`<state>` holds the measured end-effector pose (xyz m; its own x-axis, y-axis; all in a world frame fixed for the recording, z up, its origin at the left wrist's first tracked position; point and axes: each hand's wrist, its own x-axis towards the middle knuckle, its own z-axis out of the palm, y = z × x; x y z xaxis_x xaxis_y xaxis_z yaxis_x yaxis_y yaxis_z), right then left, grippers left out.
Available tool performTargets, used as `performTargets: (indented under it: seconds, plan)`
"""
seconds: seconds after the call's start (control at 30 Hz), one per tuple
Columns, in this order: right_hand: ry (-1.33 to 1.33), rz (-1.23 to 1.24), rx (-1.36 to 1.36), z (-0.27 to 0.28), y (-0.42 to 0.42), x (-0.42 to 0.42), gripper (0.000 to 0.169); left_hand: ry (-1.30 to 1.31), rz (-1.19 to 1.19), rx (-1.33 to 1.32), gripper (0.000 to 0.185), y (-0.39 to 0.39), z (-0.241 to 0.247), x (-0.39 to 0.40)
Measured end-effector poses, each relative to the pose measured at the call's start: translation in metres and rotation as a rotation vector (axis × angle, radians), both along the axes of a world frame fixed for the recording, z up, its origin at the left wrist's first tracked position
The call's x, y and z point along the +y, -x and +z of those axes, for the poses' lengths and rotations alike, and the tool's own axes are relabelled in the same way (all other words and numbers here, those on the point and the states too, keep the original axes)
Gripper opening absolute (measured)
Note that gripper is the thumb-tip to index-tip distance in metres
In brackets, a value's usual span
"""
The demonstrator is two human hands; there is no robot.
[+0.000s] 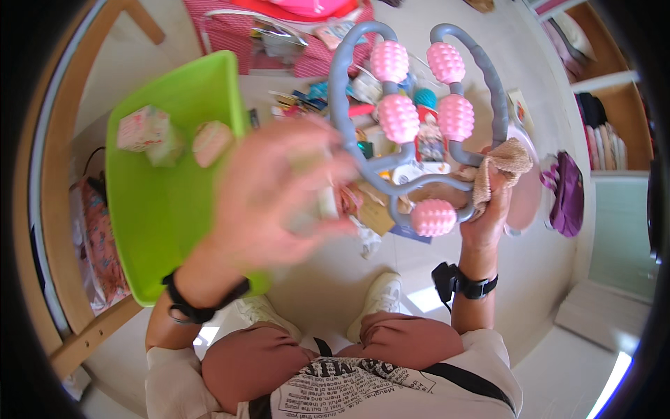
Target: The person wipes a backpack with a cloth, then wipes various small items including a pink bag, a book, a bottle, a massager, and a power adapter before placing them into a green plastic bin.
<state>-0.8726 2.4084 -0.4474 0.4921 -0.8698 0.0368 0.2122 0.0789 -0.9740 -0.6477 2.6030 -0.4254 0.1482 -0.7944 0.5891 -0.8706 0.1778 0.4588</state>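
A grey ring-shaped massage roller (348, 99) with several pink knobbly rollers is held up at the right of centre. My right hand (484, 214) grips its lower right side, with a tan cloth (505, 162) between the fingers and the frame. My left hand (272, 194), blurred, is raised left of the roller with its fingers spread and curved; nothing is clearly seen in it. Behind that hand stands a lime-green plastic bin (162, 220), which holds a few small packets (144, 128) and a pink-and-cream item (212, 142).
Many small items lie on the floor beyond the roller, among them a teal spiky ball (425, 98). A red patterned fabric container (225, 36) stands at the top. Wooden bed framing (65, 173) runs along the left; a purple bag (568, 196) and shelves (615, 125) are at the right.
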Motion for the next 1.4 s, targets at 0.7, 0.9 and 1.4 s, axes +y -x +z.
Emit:
performTargets:
  seconds: [0.7,0.9,1.4]
  plan:
    - [1.505,0.346,0.374,0.034,-0.136,0.069,0.042,0.325,0.152,1.572,0.038,-0.026,-0.015,0.014]
    - [1.319,0.250,0.424,-0.041,-0.121,0.015,0.048,0.354,0.214,1.500,0.034,-0.049,-0.004,0.035]
    - [1.376,0.547,0.221,-0.044,-0.120,0.092,0.053,0.476,0.148,1.522,0.038,-0.060,0.003,0.030]
